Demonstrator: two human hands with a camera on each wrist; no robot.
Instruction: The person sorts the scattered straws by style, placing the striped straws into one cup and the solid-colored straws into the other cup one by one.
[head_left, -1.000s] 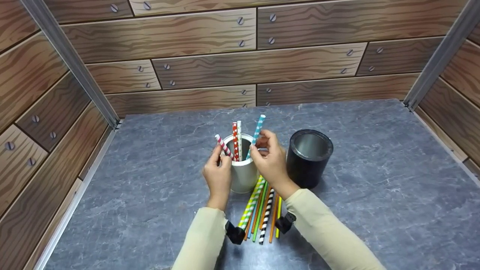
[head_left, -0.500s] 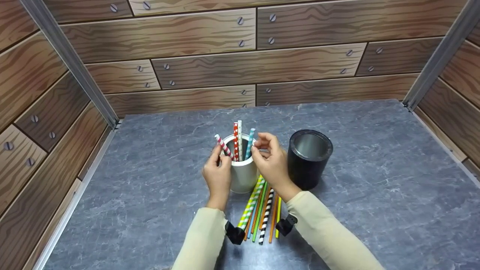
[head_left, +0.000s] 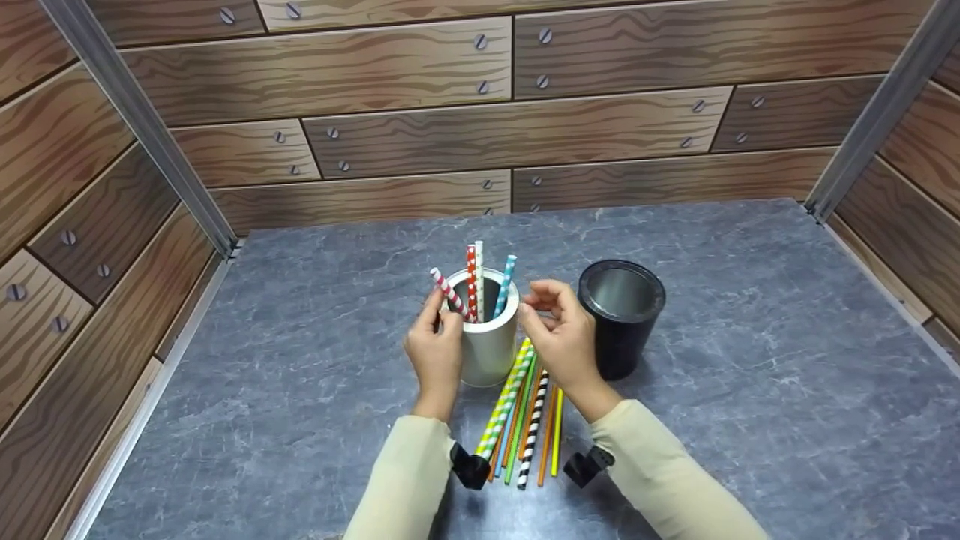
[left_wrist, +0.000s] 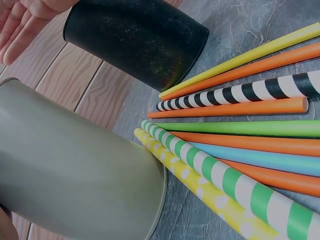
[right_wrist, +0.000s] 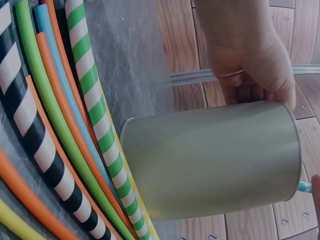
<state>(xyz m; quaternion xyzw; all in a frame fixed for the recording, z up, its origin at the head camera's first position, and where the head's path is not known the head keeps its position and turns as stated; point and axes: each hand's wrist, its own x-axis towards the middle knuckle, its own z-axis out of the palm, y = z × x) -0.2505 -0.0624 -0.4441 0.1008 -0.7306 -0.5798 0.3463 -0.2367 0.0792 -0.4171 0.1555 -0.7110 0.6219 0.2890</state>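
The left hand (head_left: 436, 349) grips a pale grey can (head_left: 487, 360) at the left of its rim; in the right wrist view, the thumb lies at the can's edge with fingers curled beside it. Four kinds of paper straw lean inside: a pink-striped straw (head_left: 442, 283) near the left fingertips, a red dotted straw (head_left: 471, 274), a whitish straw (head_left: 480, 262) and a blue dotted straw (head_left: 507, 277). Just right of the can, the right hand (head_left: 562, 337) is in the air with loosely bent fingers and nothing in them.
A black can (head_left: 621, 330) stands upright behind the right hand. On the marbled table (head_left: 315, 360), several straws lie fanned in front of the grey can, including a green-striped straw (head_left: 501, 412) and a black-striped straw (head_left: 532, 427). Wood-patterned walls (head_left: 412, 150) enclose the table.
The blue dotted straw has dropped lower into the grey can and been let go. The right hand has drawn back to the right and slightly down. The left hand has stayed put.
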